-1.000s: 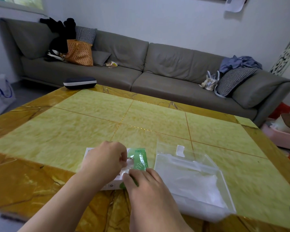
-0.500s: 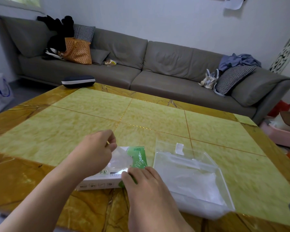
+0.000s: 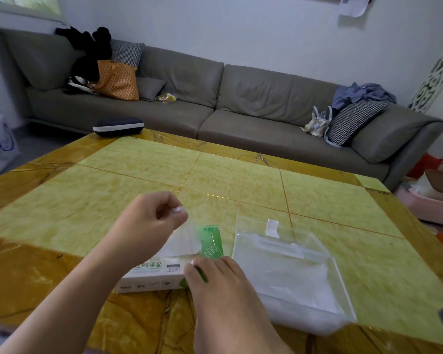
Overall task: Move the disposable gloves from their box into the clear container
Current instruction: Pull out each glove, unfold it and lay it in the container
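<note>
A white and green glove box (image 3: 151,275) lies flat near the table's front edge. My left hand (image 3: 149,226) is raised above it and pinches a thin clear glove (image 3: 183,242), which stretches from my fingertips down into the box opening. My right hand (image 3: 215,284) presses on the box's right end with straight fingers, covering part of the green panel. Just right of the box sits the clear container (image 3: 317,254), open on top, with several translucent gloves (image 3: 289,282) piled inside.
The yellow and amber table (image 3: 241,180) stretches away in front. A dark zip case (image 3: 118,126) sits at its far left corner. A grey sofa (image 3: 241,106) with bags and cushions stands behind. Pink tubs (image 3: 430,203) lie on the floor at right.
My left hand has risen from the box opening, drawing a clear glove up and out. My right hand has stayed pressed on the box.
</note>
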`<state>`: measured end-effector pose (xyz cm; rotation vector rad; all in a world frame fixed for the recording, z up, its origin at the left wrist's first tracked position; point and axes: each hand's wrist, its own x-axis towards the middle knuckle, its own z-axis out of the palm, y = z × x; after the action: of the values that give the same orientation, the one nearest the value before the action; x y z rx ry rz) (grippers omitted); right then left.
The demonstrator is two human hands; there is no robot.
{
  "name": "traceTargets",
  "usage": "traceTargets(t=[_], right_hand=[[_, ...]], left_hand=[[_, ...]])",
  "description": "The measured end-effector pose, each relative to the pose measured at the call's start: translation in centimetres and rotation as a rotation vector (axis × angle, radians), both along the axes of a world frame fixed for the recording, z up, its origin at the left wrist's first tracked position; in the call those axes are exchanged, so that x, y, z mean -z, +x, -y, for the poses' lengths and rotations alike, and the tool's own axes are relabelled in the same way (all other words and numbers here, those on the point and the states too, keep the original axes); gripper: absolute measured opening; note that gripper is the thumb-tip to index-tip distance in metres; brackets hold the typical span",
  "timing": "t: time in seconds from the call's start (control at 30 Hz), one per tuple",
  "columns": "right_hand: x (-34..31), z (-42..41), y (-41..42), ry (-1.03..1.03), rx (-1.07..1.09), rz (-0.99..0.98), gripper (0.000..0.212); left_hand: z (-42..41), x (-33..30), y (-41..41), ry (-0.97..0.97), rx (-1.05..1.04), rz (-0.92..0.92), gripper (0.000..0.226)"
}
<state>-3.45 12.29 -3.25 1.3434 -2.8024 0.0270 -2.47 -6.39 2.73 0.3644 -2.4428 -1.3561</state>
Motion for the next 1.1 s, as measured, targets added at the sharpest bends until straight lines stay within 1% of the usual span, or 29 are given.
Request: traceTargets(t=[0.1,0.17,0.2,0.23,0.3,0.4,0.47,0.53,0.57,0.63,0.7,0.73,0.77,0.8,0.83,0.87,0.9,0.93,0.97,1.0,1.03,1.1], right_hand=[[0.0,-0.1,0.0,-0.010,0.002,-0.018,0.082],[-0.1,0.0,0.1,-0.028,-0.003,-0.018,0.083],[-0.2,0.0,0.1,-0.037,-0.010,-0.016,0.083],[-0.3,-0.1,0.1,-0.036,-0.014,-0.016,0.083],[-0.6,-0.2,0.1,0.000,-0.011,0.002,0.084],[-1.6,-0.1,0.3,0.069,-0.040,0.050,0.083],[-2.4,0.0,0.6,0.070,-0.034,0.100,0.080],[-3.1,-0.1,0.9,-0.037,-0.008,0.162,0.076],[-3.4,-0.4,1.0,-0.139,0.021,0.216,0.072],[-4.7,-1.3,0.9,-0.426,0.114,0.283,0.056],[-5.4,-2.7,-0.4,-0.789,0.237,0.236,0.038],[-5.7,-3.6,-1.4,-0.973,0.330,0.243,0.033],[-6.1,-4.5,-2.5,-1.144,0.424,0.304,0.028],[-6.7,-5.4,-3.5,-1.303,0.478,0.416,0.019],[-7.4,-6.3,-4.1,-1.434,0.492,0.579,0.018],[-8.1,-6.9,-4.5,-1.518,0.467,0.791,0.031],[-8.8,-7.6,-4.6,-1.546,0.431,1.007,0.052],[-9.6,-8.1,-4.3,-1.517,0.399,1.178,0.070],[-10.2,-8.6,-4.0,-1.465,0.384,1.277,0.077],[-10.4,-8.9,-3.8,-1.408,0.367,1.311,0.073],[-10.4,-9.0,-3.8,-1.346,0.350,1.293,0.061],[-9.8,-8.9,-4.1,-1.246,0.337,1.168,0.033]], left_hand=[[0.7,0.4,-0.2,-0.106,-0.181,0.038,0.016],[1.4,0.4,-0.2,-0.121,-0.306,0.041,0.014],[1.7,0.3,-0.2,-0.100,-0.344,0.014,0.012],[1.8,0.2,-0.1,-0.058,-0.362,-0.035,0.011],[1.8,-0.1,-0.2,0.096,-0.340,-0.165,0.013],[1.2,-0.8,0.0,0.381,-0.211,-0.349,0.015],[0.6,-1.4,0.1,0.568,-0.115,-0.422,0.014],[-0.1,-1.7,0.2,0.682,-0.038,-0.426,0.012],[-0.4,-1.8,0.3,0.726,-0.002,-0.416,0.011],[-1.0,-1.9,0.3,0.801,0.078,-0.401,0.010],[-1.4,-2.0,0.5,0.834,0.150,-0.382,0.012],[-1.6,-2.1,0.6,0.842,0.180,-0.370,0.012],[-1.9,-2.1,0.7,0.851,0.206,-0.356,0.014],[-2.1,-2.1,0.8,0.852,0.226,-0.336,0.017],[-2.6,-2.0,0.8,0.848,0.242,-0.308,0.020],[-2.9,-2.0,0.9,0.833,0.249,-0.277,0.023],[-3.4,-1.9,1.0,0.811,0.263,-0.245,0.025],[-3.8,-1.9,1.1,0.780,0.286,-0.210,0.026],[-4.4,-2.0,1.2,0.743,0.326,-0.175,0.027],[-5.0,-2.0,1.2,0.702,0.374,-0.141,0.029],[-5.5,-1.9,1.3,0.651,0.417,-0.111,0.031],[-6.0,-1.9,1.4,0.548,0.446,-0.070,0.039]])
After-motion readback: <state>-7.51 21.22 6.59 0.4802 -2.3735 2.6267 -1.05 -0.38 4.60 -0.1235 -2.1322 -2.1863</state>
